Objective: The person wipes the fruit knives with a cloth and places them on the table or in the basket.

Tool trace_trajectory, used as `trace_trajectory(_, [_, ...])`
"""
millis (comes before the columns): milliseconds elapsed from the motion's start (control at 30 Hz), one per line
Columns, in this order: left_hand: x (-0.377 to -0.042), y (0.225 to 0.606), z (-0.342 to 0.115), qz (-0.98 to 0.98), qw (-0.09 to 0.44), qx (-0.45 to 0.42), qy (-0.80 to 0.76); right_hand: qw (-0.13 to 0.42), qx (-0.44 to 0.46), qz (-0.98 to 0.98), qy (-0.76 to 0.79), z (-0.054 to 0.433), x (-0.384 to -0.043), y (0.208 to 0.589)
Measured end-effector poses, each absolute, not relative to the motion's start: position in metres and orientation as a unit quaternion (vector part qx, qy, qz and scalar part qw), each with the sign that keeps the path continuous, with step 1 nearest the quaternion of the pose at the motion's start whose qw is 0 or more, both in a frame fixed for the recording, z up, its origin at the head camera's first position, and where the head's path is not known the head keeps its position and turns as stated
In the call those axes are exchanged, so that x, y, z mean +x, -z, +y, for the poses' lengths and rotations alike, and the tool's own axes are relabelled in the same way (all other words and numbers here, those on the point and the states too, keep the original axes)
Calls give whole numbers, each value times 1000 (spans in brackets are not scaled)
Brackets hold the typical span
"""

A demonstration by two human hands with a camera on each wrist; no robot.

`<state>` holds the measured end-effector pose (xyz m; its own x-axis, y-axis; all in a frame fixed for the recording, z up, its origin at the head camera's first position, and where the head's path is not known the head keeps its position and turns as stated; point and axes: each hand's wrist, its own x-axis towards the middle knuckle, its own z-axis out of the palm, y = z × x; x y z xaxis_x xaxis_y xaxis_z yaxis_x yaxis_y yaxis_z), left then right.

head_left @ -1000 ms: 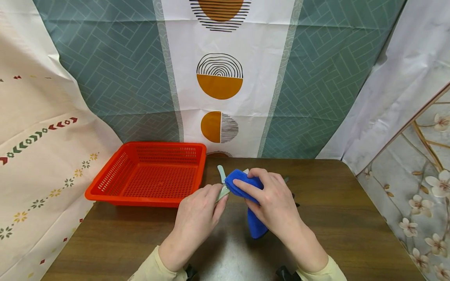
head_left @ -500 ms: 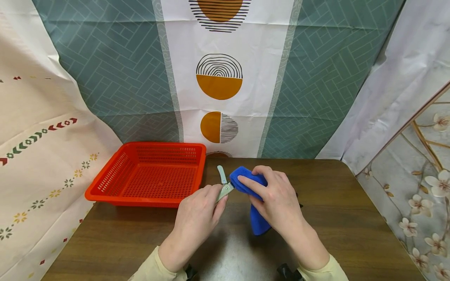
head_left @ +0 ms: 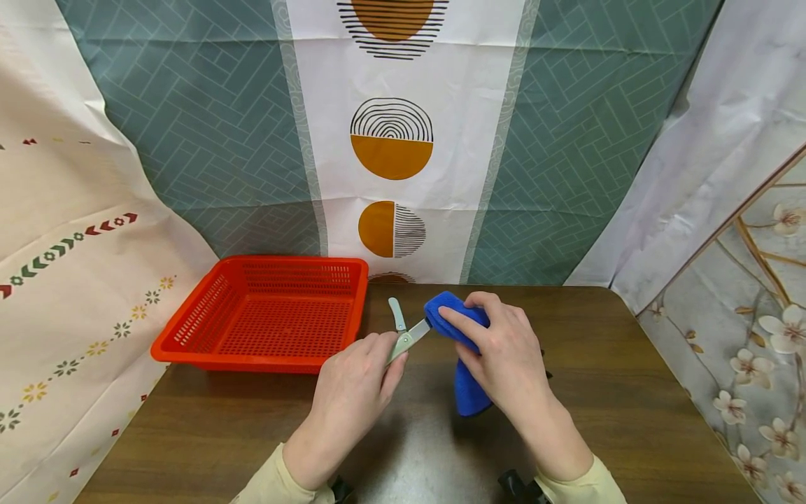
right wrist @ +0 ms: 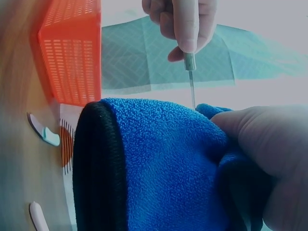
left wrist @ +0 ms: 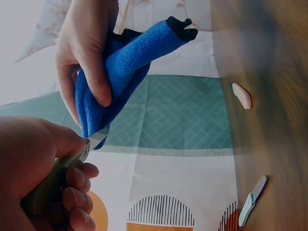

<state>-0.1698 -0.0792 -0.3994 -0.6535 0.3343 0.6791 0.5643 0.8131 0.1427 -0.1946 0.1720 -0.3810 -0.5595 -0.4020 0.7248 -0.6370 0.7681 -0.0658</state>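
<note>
My left hand (head_left: pixel 357 392) grips the pale green handle of a folding knife (head_left: pixel 406 341), with a round pivot where the blade starts. The blade slants up and right, and its tip end goes into a folded blue cloth (head_left: pixel 448 308). My right hand (head_left: pixel 504 350) pinches that cloth around the blade, thumb on one side and fingers on the other. A loose, dark-edged part of the cloth hangs below the right hand. Behind the left hand, a second pale green folding knife (left wrist: pixel 253 201) lies partly unfolded on the table.
A red plastic basket (head_left: pixel 259 362) stands on the wooden table (head_left: pixel 604 420) at the back left. A small pinkish piece (left wrist: pixel 242 96) lies on the table, hidden behind the right hand in the head view. Patterned cloth sheets (head_left: pixel 541 231) hang around the back and sides.
My right hand and the blue cloth have slid right and slightly up along the blade, baring more of it. The left hand and its knife stay in place.
</note>
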Motion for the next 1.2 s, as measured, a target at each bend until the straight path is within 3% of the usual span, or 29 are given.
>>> trace_trajectory(867, [-165, 402, -79, -890, 348, -244, 167, 339, 210, -902, -165, 182, -193, 375])
trace_trajectory(1200, [-167, 403, -96, -906, 328, -216, 155, 343, 209, -899, -175, 182, -189, 371])
